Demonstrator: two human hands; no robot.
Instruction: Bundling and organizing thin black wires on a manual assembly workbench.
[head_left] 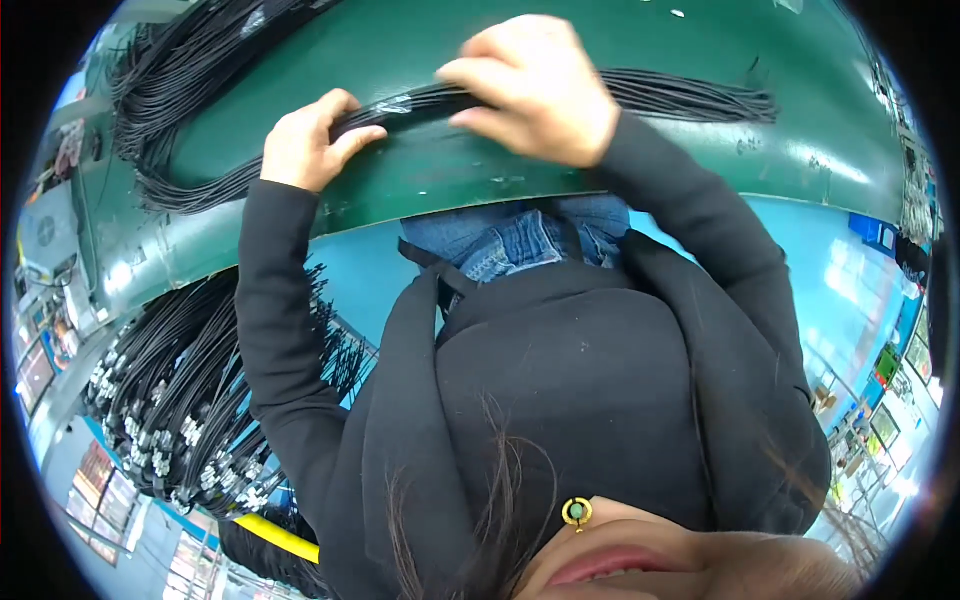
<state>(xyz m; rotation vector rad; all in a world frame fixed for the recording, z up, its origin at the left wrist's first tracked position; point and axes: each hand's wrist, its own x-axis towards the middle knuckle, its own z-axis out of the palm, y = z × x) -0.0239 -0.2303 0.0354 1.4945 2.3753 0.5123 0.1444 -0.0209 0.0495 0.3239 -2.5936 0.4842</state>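
A long bundle of thin black cables [690, 95] lies across the green worktable in front of me. My left hand [312, 140] is closed round the bundle, its thumb on the near side. Just right of that hand, a shiny clear band [392, 105] sits on the cables. My right hand [540, 90] curves loosely round the bundle farther right, fingers above and thumb below; it is slightly blurred. Past the right hand, the cable ends fan out a little. On the left, the cables bend back in a loop toward the far edge.
More black cables [190, 75] are heaped at the table's far left. The green tabletop [700, 160] has a curved-looking near edge close to my body. Below it on the left hang many black cables with silvery connectors [150, 440], beside a yellow bar [278, 540].
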